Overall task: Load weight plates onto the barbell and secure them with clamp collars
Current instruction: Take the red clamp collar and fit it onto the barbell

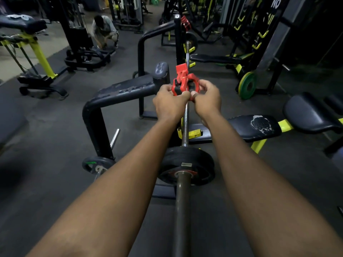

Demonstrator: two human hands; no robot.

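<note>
The barbell [182, 210] runs away from me down the middle of the view, resting on a bench rack. One black weight plate [200, 164] sits on its near sleeve. I hold a red clamp collar [182, 84] up in front of me with both hands, its lever flipped up. My left hand [169, 102] grips the collar's left side and my right hand [207, 98] grips its right side. Whether the collar is around the bar or just above it is hard to tell. A second red collar [185, 23] hangs near the far upright, above the far black plate [192, 40].
A bench [254, 127] with worn black pad lies to the right. Black frame rails [118, 93] stand to the left. A small plate [96, 164] sits on a low peg at left, a green-yellow plate [247, 85] at right. A person [104, 30] crouches far back.
</note>
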